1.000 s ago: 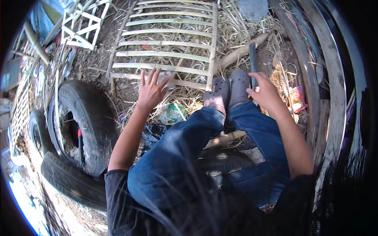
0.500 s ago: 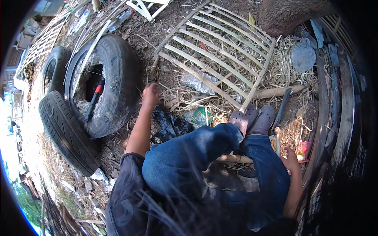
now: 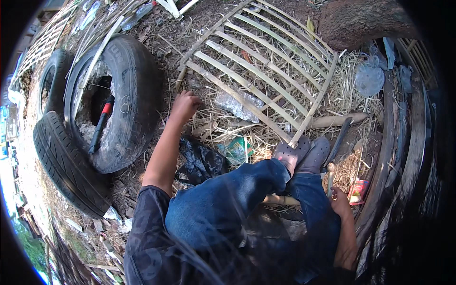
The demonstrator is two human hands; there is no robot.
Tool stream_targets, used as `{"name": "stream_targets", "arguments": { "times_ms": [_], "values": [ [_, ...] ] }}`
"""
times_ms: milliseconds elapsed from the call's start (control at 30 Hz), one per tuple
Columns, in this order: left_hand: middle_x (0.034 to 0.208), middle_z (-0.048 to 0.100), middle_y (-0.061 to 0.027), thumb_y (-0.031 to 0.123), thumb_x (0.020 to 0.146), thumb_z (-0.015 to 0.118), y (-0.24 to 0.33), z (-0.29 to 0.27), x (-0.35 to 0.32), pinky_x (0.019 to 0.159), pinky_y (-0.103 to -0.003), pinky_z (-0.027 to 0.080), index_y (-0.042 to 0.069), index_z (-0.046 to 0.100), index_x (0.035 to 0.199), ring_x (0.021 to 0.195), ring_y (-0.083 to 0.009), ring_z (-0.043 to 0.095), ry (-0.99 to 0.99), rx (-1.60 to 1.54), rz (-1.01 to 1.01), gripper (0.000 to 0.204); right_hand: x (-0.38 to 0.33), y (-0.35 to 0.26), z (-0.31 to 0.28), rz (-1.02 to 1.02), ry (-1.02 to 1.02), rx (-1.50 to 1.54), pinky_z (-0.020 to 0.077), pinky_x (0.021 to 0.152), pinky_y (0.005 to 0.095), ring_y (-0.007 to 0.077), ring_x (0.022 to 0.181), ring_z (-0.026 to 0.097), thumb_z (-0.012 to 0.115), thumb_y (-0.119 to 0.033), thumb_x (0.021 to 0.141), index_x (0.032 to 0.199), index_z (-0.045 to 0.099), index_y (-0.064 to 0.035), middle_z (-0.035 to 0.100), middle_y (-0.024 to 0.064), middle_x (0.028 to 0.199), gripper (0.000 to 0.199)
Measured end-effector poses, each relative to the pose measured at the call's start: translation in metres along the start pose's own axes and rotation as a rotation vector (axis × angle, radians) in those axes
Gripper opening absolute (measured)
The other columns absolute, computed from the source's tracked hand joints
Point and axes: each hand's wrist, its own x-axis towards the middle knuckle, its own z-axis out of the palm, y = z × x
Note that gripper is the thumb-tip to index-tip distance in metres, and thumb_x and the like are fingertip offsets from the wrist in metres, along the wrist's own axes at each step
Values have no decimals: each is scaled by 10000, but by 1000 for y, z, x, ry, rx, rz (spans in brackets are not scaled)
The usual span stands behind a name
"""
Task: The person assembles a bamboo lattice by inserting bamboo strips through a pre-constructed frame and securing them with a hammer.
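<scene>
My left hand is closed, knuckles up, at the left corner of a bamboo slat frame. Anything inside its fist is hidden. Beyond the hand is the end of a short stick. My right hand is beside my right knee, its fingers loosely bent and apart, close to the lower end of a pale wooden stick or handle. Whether they touch is unclear. A long dark blade-like piece runs from near that handle past my shoes. The frame's near corner reaches my shoes.
Worn tyres stand at left; a dark tool with a red band leans inside one. A black plastic bag and green wrapper lie by my left leg. A red packet, planks and a tree trunk are at right.
My left hand has shifted slightly forward and right, closer to the frame's corner. My right hand has moved left toward the pale handle. The whole view has tilted slightly.
</scene>
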Motion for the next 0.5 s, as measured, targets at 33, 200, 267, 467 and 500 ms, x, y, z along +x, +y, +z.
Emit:
{"name": "stream_targets", "arguments": {
  "times_ms": [33, 200, 267, 467, 500],
  "values": [
    [894, 613, -6, 152, 697, 705, -2, 0, 0, 851, -383, 424, 197, 741, 843, 986, -224, 547, -5, -1, 20, 157, 1, 0, 1, 9, -12, 1, 520, 825, 373, 289, 932, 644, 698, -133, 807, 1211, 554, -22, 634, 188, 1044, 442],
    [869, 601, -9, 165, 712, 676, -1, -4, 8, 829, -363, 412, 161, 697, 787, 969, -206, 539, -108, 177, 207, 78, 4, 17, 10, -41, 7, 28, 523, 748, 338, 238, 818, 639, 639, -61, 829, 1177, 565, -13, 629, 149, 934, 360],
    [867, 599, -8, 160, 724, 649, -1, -6, 14, 822, -354, 407, 135, 671, 774, 961, -201, 535, -164, 278, 280, 60, 3, 10, 6, -20, 0, 28, 523, 750, 339, 240, 820, 640, 636, -60, 834, 1176, 565, -17, 630, 152, 931, 351],
    [865, 597, -62, 180, 727, 620, -13, -12, 21, 825, -378, 423, 72, 608, 848, 953, -241, 545, -226, 406, 374, 163, 3, 6, 3, -36, 30, 31, 517, 789, 356, 253, 880, 636, 707, -98, 798, 1169, 571, -21, 635, 163, 969, 403],
    [844, 591, -74, 173, 726, 626, -15, -16, 20, 805, -385, 435, 60, 601, 835, 922, -253, 552, -181, 328, 358, 159, 3, 0, 0, -43, 32, 29, 514, 807, 366, 263, 906, 637, 710, -112, 793, 1171, 569, -24, 637, 168, 989, 413]
  ]
}}
